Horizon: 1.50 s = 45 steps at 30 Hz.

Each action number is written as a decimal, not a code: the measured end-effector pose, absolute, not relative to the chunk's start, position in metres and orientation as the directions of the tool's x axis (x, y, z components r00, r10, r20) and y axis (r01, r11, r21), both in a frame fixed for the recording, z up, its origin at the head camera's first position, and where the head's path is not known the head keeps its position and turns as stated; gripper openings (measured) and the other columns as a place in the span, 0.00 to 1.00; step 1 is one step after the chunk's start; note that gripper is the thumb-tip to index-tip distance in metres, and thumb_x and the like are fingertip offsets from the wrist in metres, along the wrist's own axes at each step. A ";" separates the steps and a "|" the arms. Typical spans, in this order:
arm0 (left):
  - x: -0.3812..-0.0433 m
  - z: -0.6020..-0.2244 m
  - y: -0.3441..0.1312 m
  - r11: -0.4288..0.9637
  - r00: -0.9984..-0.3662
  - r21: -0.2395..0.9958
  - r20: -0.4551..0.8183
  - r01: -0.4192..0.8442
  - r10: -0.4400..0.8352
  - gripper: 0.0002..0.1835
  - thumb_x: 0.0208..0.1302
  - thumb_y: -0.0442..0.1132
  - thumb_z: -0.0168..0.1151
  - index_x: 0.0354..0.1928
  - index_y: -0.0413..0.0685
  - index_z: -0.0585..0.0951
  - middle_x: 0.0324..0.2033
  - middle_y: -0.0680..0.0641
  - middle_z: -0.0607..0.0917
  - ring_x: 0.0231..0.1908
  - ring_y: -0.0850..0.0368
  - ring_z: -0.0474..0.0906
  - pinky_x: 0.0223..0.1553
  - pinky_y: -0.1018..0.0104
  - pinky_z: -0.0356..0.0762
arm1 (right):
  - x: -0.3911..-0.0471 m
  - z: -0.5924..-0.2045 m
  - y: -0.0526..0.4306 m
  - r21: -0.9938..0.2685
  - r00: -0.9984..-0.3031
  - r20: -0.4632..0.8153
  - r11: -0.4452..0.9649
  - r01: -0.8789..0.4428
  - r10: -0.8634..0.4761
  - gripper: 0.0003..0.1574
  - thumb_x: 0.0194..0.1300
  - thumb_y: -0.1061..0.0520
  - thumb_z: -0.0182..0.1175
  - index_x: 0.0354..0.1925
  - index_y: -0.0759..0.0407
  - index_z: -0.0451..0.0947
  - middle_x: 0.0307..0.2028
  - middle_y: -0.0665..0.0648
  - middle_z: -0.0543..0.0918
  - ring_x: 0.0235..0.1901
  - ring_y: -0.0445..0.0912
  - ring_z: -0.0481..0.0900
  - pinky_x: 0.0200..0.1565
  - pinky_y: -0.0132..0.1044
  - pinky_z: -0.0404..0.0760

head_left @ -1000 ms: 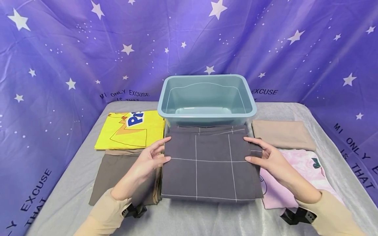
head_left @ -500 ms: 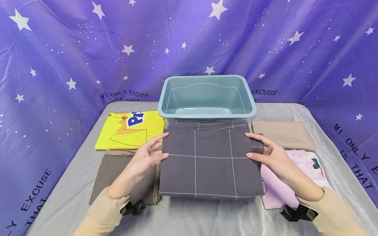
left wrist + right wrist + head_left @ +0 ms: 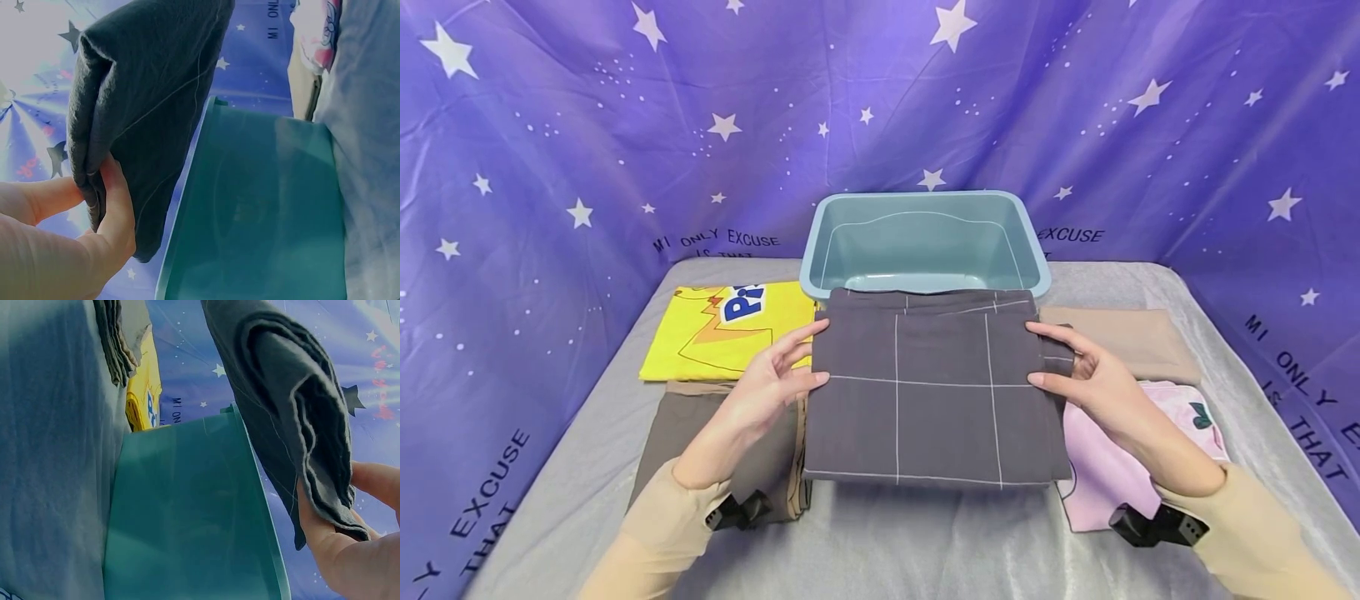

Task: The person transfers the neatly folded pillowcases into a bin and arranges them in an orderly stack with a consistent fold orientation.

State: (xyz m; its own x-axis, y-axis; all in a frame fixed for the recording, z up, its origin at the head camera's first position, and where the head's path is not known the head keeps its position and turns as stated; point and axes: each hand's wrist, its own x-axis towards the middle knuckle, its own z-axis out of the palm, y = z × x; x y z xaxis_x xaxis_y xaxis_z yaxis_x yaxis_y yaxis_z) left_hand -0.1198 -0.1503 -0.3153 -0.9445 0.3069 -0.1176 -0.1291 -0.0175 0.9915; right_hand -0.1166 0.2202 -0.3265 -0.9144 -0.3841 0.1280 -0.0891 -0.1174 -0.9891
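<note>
A folded dark grey cloth with thin white grid lines [image 3: 940, 400] is held up in the air in front of the teal plastic bin [image 3: 925, 293]. Its far edge overlaps the bin's near rim in the head view. My left hand [image 3: 767, 392] pinches the left side between thumb and fingers; the left wrist view shows fingers on both faces of the folded cloth [image 3: 144, 94]. On the opposite side my right hand [image 3: 1097, 383] grips the layered edge, whose several folds show in the right wrist view. The visible inside of the bin holds nothing.
A yellow printed folded garment [image 3: 722, 333] and a brown folded one [image 3: 700, 442] lie on the left. At the right are a beige folded cloth [image 3: 1120, 342] and a pink one [image 3: 1112, 475]. Grey fabric [image 3: 925, 550] covers the bed-like surface; a purple starry curtain [image 3: 880, 100] hangs behind.
Both hands have raised the grey cloth and brought it farther forward, so its far edge now overlaps the bin's near rim. The bin and the other folded items have stayed put.
</note>
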 end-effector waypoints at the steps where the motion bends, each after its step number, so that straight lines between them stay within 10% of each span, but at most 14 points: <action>1: -0.121 -0.315 -0.150 -0.024 -0.944 0.992 -0.112 -0.125 0.311 0.34 0.55 0.27 0.56 0.64 0.51 0.60 0.63 0.41 0.58 0.30 0.67 0.75 0.39 0.74 0.72 | -0.114 -0.321 0.217 -0.992 -0.926 0.104 -0.100 -0.072 -0.362 0.36 0.55 0.72 0.55 0.60 0.54 0.63 0.42 0.50 0.80 0.39 0.40 0.79 0.36 0.33 0.78; 8: -0.126 -0.308 -0.148 -0.041 -0.946 0.992 -0.103 -0.122 0.307 0.34 0.55 0.26 0.55 0.64 0.53 0.61 0.62 0.44 0.59 0.26 0.66 0.75 0.35 0.75 0.72 | -0.118 -0.311 0.216 -0.987 -0.921 0.109 -0.147 -0.057 -0.373 0.36 0.55 0.76 0.51 0.59 0.52 0.65 0.43 0.51 0.80 0.40 0.41 0.79 0.36 0.33 0.78; 15: -0.134 -0.302 -0.147 -0.008 -0.944 0.992 -0.118 -0.127 0.308 0.34 0.56 0.27 0.56 0.64 0.55 0.61 0.64 0.45 0.56 0.49 0.58 0.72 0.39 0.74 0.72 | -0.126 -0.308 0.219 -0.985 -0.919 0.111 -0.164 -0.052 -0.378 0.35 0.56 0.76 0.51 0.59 0.53 0.65 0.41 0.51 0.81 0.37 0.41 0.80 0.35 0.33 0.78; 22: -0.145 -0.301 -0.145 -0.038 -0.941 0.992 -0.104 -0.123 0.321 0.34 0.56 0.25 0.54 0.65 0.53 0.60 0.64 0.43 0.57 0.27 0.65 0.75 0.41 0.72 0.73 | -0.135 -0.301 0.220 -0.991 -0.930 0.069 -0.131 -0.023 -0.360 0.34 0.56 0.74 0.53 0.58 0.51 0.66 0.41 0.49 0.80 0.35 0.40 0.80 0.34 0.32 0.78; 29: -0.155 -0.298 -0.144 -0.016 -0.944 0.992 -0.117 -0.128 0.307 0.34 0.56 0.27 0.56 0.64 0.56 0.61 0.66 0.46 0.50 0.64 0.54 0.50 0.58 0.52 0.57 | -0.144 -0.296 0.220 -0.994 -0.939 0.048 -0.104 -0.013 -0.339 0.33 0.56 0.72 0.54 0.57 0.50 0.66 0.36 0.50 0.82 0.20 0.35 0.77 0.23 0.25 0.75; 45: -0.179 -0.290 -0.140 -0.070 -0.941 0.985 -0.127 -0.157 0.313 0.33 0.57 0.24 0.53 0.64 0.54 0.61 0.67 0.46 0.49 0.64 0.52 0.50 0.55 0.58 0.64 | -0.167 -0.286 0.220 -0.985 -0.952 -0.004 -0.164 0.056 -0.305 0.33 0.54 0.73 0.56 0.57 0.52 0.68 0.37 0.52 0.82 0.34 0.42 0.80 0.36 0.33 0.79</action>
State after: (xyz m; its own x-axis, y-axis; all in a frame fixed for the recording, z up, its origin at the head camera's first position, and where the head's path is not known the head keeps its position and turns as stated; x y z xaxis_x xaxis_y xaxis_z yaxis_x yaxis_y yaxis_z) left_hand -0.1793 -0.1401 -0.2900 -0.9411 0.3131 -0.1275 -0.1567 -0.0700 0.9852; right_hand -0.1666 0.2196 -0.2863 -0.9523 -0.3053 -0.0036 0.0562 -0.1636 -0.9849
